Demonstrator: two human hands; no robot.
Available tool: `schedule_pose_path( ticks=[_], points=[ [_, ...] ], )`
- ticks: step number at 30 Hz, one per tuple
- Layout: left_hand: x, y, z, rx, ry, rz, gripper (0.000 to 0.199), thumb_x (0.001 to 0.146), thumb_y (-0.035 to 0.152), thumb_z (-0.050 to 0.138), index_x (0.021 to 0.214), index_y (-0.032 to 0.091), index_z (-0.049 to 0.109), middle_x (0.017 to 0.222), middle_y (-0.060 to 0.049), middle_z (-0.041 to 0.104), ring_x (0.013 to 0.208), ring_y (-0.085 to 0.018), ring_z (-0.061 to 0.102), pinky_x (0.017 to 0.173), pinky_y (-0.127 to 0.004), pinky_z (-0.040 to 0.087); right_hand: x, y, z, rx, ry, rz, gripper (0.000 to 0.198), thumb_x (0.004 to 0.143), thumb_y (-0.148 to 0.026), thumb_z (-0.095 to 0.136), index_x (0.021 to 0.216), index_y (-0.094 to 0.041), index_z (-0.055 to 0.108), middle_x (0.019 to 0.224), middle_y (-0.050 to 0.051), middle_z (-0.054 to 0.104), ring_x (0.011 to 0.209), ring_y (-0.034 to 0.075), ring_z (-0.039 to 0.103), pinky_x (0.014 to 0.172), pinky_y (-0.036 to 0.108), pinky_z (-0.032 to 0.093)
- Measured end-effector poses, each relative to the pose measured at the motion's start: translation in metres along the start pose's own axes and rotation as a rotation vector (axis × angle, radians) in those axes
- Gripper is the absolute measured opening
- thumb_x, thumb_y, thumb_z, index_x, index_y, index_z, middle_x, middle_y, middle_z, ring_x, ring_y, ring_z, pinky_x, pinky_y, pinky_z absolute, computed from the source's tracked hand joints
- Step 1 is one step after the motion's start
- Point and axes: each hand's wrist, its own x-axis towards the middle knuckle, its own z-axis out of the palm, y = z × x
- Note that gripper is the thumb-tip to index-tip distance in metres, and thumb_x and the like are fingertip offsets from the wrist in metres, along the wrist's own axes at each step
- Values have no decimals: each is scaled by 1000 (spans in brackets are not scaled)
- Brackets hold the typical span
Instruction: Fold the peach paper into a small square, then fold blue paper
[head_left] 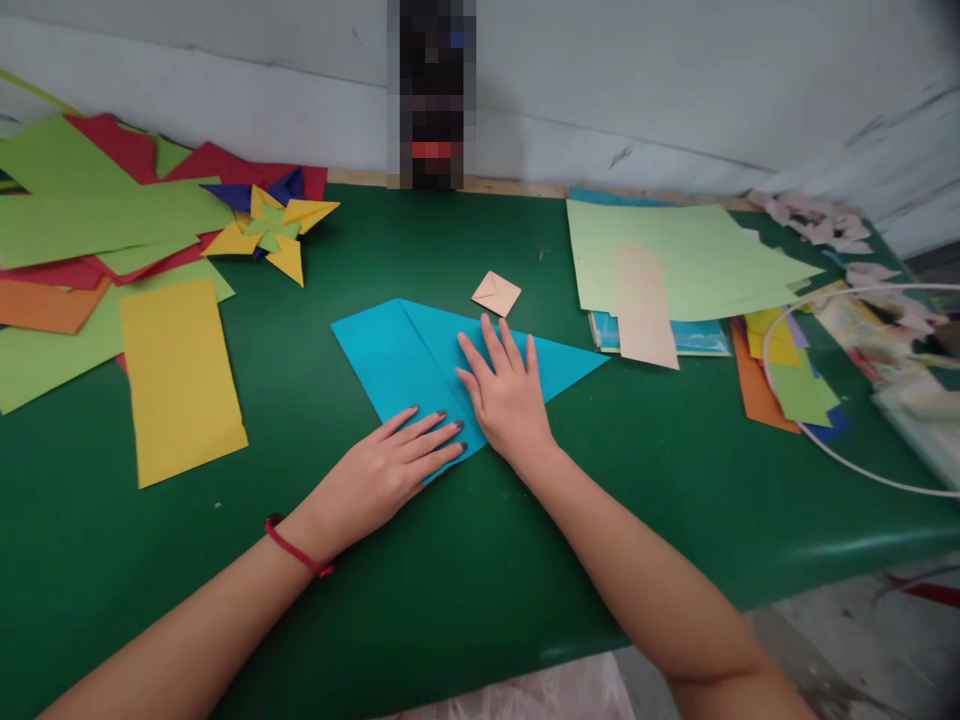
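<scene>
A sheet of blue paper (pixel 375 350) lies on the green table, with one side folded over into a long triangular flap that points right. My left hand (pixel 386 465) rests flat on its near edge, fingers stretched out. Over the folded part, my right hand (pixel 510 395) presses down with its fingers spread. Neither hand grips anything. Just beyond the right fingertips sits a small folded peach paper square (pixel 496 294). Part of the blue sheet is hidden under both hands.
Left are a yellow paper sheet (pixel 184 385), a pile of green paper (pixel 67 210) with red sheets, and a folded paper star (pixel 271 232). Pale green paper (pixel 675 260), a peach strip (pixel 649 310) and coloured scraps (pixel 765 370) lie right. A dark pixelated object (pixel 433 100) stands at the back.
</scene>
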Motion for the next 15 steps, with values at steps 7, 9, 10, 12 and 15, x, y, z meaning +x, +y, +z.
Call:
schedule_pose_path(
  ticks=[7,9,10,12,15],
  points=[
    [1,1,-2,-22,27,-11,37,89,21,40,126,23,43,130,-3,47,123,-21,39,103,-47,32,-1,0,9,66,-35,26,46,93,-36,19,135,-21,30,144,5,22,134,21,11,106,48,11],
    [1,1,-2,-28,29,-13,38,89,20,39,126,24,42,130,-2,48,123,-20,38,103,-47,32,-1,2,10,69,-38,20,47,92,-37,20,135,-20,30,144,6,22,134,21,12,106,48,11],
    [0,1,-2,-33,28,-17,38,89,20,39,126,24,43,129,-2,48,123,-20,38,103,-47,32,0,2,11,70,-37,16,47,92,-38,20,135,-20,30,144,6,22,133,21,12,106,48,11],
    [0,1,-2,-51,26,-29,37,89,21,39,126,25,43,128,-1,49,123,-20,39,103,-47,32,0,3,11,70,-35,12,48,92,-39,20,135,-19,30,144,7,22,133,21,12,106,48,11],
    [1,0,-1,-75,27,-40,36,89,23,40,125,25,44,127,-1,50,122,-20,39,103,-47,33,0,3,11,64,-37,6,48,92,-39,21,135,-19,30,144,7,22,133,21,12,106,47,11]
  ],
)
